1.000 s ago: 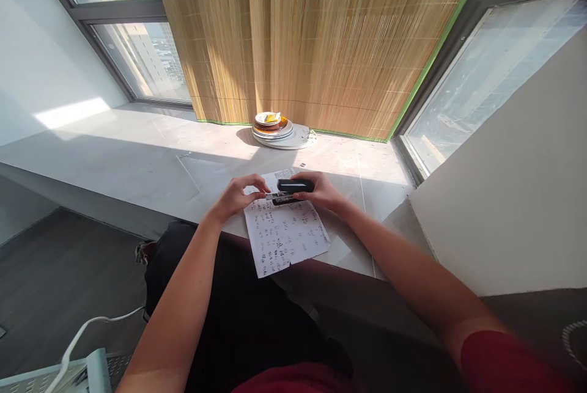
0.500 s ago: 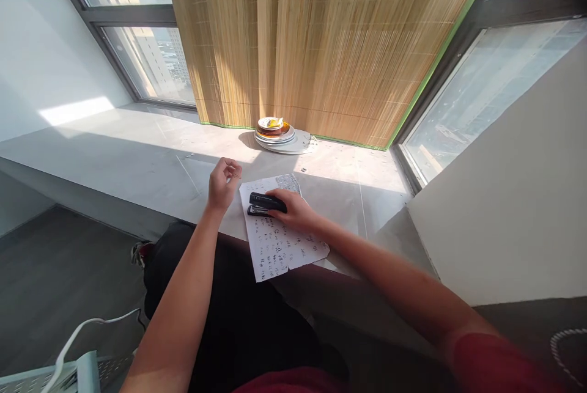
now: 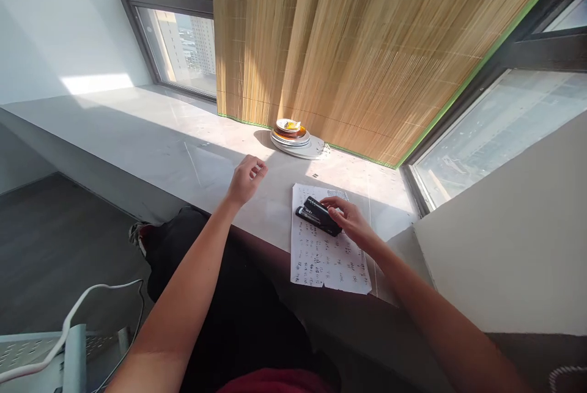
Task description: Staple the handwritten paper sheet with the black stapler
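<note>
Found the black stapler (image 3: 320, 217) lying aslant on the handwritten sheet (image 3: 330, 264), near the front edge of the window sill (image 3: 160, 142), with its top part standing a little apart from the base at the left end. Saw the lower left corner of the sheet reaching beyond that front edge. Noted the right hand (image 3: 352, 222) touching the stapler from its far right side, with thumb and fingers at the top part (could not tell whether clamped or only resting). Saw the left hand (image 3: 246, 180) above the sill, left of the sheet and apart from the stapler, with fingers bent inward; could not tell whether closed at the tips. Observed toward the back edge a pile of plates (image 3: 290, 142), carrying a small yellow thing (image 3: 292, 126), and behind it the hanging bamboo blind (image 3: 330, 44).
</note>
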The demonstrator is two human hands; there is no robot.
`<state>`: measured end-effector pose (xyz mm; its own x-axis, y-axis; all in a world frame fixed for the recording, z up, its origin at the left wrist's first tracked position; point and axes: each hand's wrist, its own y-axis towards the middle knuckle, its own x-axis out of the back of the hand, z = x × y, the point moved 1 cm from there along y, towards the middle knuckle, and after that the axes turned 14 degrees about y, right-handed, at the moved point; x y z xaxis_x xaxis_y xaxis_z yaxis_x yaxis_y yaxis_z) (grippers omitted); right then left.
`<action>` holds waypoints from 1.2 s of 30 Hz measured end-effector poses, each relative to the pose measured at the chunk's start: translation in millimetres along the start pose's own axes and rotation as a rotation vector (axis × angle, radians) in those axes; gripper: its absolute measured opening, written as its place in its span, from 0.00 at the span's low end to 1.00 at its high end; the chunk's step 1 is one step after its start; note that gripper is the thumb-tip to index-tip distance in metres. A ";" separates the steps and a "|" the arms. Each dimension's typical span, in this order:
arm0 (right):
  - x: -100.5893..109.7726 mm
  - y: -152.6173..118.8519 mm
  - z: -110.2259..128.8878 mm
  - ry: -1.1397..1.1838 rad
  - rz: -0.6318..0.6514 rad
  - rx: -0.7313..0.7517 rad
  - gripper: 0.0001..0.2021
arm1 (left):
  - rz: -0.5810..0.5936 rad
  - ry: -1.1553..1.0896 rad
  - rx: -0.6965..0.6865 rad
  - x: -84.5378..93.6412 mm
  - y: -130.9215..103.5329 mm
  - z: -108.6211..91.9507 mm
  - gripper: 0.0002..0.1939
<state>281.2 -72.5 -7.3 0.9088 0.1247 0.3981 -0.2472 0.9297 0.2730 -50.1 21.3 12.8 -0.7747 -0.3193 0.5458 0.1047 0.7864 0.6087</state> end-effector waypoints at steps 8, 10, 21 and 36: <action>-5.7 62.5 -54.3 -0.432 -0.069 0.095 0.28 | -0.024 -0.003 -0.011 1.2 0.3 -0.7 0.08; -14.2 78.2 -59.5 -0.535 -0.041 -0.001 0.32 | -0.026 -0.021 0.005 2.1 0.6 -0.3 0.08; -116.0 154.3 -25.3 -0.675 0.111 -0.140 0.29 | -0.117 -0.087 0.055 5.3 2.8 4.9 0.07; -128.6 157.1 -25.3 -0.618 0.135 -0.109 0.37 | -0.094 -0.044 0.211 6.4 4.3 16.0 0.08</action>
<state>134.0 66.3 -37.7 0.5029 0.0508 0.8629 -0.2806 0.9538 0.1074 -64.5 31.1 9.7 -0.8020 -0.3761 0.4640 -0.0977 0.8490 0.5193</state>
